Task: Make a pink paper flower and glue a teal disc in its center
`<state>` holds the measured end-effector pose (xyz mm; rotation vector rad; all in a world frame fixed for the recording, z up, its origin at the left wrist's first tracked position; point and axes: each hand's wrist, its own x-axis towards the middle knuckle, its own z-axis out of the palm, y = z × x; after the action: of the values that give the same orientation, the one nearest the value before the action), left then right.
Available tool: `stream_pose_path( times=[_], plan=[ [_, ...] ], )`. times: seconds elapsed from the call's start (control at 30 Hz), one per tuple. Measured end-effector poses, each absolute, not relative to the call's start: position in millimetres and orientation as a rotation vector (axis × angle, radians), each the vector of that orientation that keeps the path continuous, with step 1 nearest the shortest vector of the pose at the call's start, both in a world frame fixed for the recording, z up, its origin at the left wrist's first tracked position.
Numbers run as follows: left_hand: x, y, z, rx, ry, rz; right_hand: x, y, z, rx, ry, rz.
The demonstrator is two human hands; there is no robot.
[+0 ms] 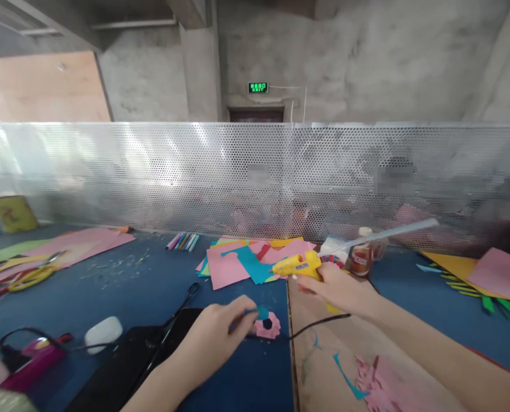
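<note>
My right hand (334,283) is wrapped round a yellow hot glue gun (297,264), its nozzle pointing left and a long clear glue stick (392,232) jutting from its back. Between the thumb and fingers of my left hand (227,323) is a small piece of blue paper (262,312). Just beside those fingertips is a pink paper ring (267,326) with a scalloped edge and a dark centre; whether my left hand also touches it I cannot tell. Behind the glue gun's nozzle lie stacked coloured paper sheets (229,266), pink and blue on top.
Pink and blue paper scraps (377,380) lie on a brown board (313,372) at right. A brown bottle (361,254) stands behind my right hand. Scissors (32,277), markers (184,241) and a black bag (118,366) are leftward. A perforated metal screen (186,177) closes the table's back.
</note>
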<state>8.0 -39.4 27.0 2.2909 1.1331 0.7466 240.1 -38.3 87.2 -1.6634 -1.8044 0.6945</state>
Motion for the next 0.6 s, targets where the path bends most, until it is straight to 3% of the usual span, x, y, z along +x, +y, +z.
stream_pose_path(
  times=[0.13,0.23,0.4,0.6],
  plan=[
    [19,-35,38,1.827,0.97,0.835,206,-33,90,-1.442,-1.528,0.866],
    [29,-39,46,1.664,0.711,0.846,178,-27,93,-1.047,-1.182,1.216],
    [33,-51,63,1.294,0.513,0.919,147,-21,107,-1.034,-1.163,1.29],
    [22,-54,87,1.254,0.533,1.043,131,-17,119,-1.064,-1.341,1.343]
  ],
)
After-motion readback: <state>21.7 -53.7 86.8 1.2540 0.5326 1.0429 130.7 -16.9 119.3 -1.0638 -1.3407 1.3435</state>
